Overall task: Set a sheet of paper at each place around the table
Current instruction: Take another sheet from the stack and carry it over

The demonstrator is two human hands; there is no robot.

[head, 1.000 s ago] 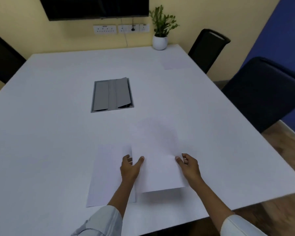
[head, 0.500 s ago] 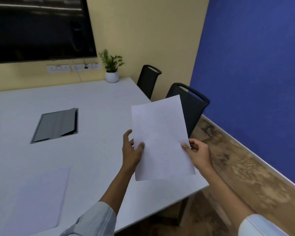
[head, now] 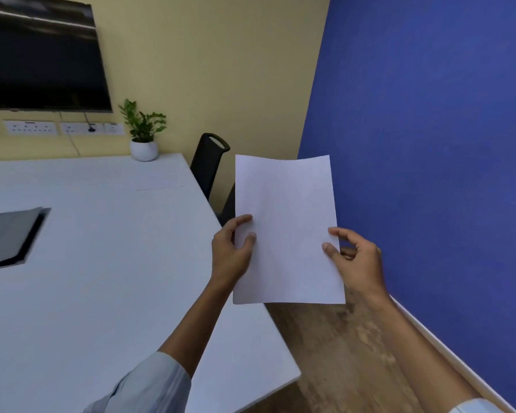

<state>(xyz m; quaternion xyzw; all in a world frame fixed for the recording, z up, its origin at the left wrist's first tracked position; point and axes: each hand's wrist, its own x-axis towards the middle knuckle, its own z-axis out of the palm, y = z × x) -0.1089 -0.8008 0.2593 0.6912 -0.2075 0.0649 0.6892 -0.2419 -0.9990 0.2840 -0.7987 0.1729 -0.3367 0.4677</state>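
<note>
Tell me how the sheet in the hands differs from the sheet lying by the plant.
The held sheet is raised and nearly upright, pinched at its sides by the left hand and right hand; the far sheet lies flat on the table, untouched. The held sheet hangs past the table's edge; the far sheet lies wholly on it. Both look white and blank.

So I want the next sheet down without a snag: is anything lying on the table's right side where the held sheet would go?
Nothing visible blocks it. The held sheet is up in both hands, left hand and right hand, and the table beside it is bare. The potted plant and an already-laid sheet sit farther along.
</note>
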